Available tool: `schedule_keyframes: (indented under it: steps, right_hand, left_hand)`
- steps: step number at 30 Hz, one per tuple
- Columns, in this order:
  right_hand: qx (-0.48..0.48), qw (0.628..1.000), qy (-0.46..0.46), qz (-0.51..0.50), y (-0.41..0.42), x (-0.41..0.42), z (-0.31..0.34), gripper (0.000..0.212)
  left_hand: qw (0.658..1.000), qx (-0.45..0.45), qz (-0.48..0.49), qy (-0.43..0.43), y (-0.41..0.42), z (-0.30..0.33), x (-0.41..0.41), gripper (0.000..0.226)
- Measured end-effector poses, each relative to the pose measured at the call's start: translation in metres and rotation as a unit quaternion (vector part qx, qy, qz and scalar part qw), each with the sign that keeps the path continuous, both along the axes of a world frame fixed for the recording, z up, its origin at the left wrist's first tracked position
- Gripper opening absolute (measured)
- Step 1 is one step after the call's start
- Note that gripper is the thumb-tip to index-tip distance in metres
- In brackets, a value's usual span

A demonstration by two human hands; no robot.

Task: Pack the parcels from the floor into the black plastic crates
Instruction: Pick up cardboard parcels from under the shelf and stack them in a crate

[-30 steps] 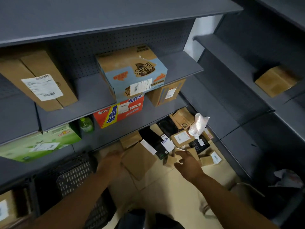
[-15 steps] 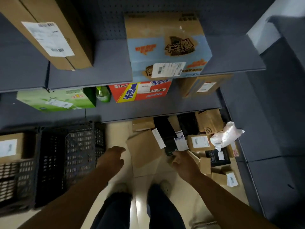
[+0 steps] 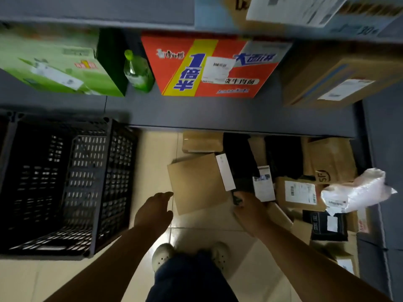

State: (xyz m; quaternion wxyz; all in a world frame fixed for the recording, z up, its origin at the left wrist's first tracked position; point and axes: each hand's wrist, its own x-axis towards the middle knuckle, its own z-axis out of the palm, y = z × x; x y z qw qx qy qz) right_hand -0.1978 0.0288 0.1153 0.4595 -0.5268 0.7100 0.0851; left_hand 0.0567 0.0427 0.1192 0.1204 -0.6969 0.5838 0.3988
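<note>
A flat brown parcel (image 3: 197,184) with a white label strip lay on the floor right in front of my feet, at the left edge of a heap of parcels (image 3: 305,192) under the grey shelf (image 3: 218,112). My left hand (image 3: 153,211) was by its left edge with loose, open fingers, holding nothing, and my right hand (image 3: 248,209) was at its right corner, fingers bent, but I could not tell if they held anything. The black crate (image 3: 65,184) stood on the floor to the left, well apart from the heap
</note>
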Motion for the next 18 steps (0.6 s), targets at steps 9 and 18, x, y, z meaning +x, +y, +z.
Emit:
schedule_keyframes:
  steps: [9, 18]
  right_hand:
    - [0.017, 1.000, 0.009, -0.007, 0.012, 0.017, -0.182, 0.052]
    - [-0.030, 0.997, 0.006, -0.077, 0.033, 0.021, -0.273, 0.048]
  left_hand:
    - [0.999, 0.041, 0.014, -0.021, 0.013, -0.182, 0.010, 0.061]
    - [0.995, 0.085, 0.049, -0.010, 0.019, -0.283, 0.007, 0.073]
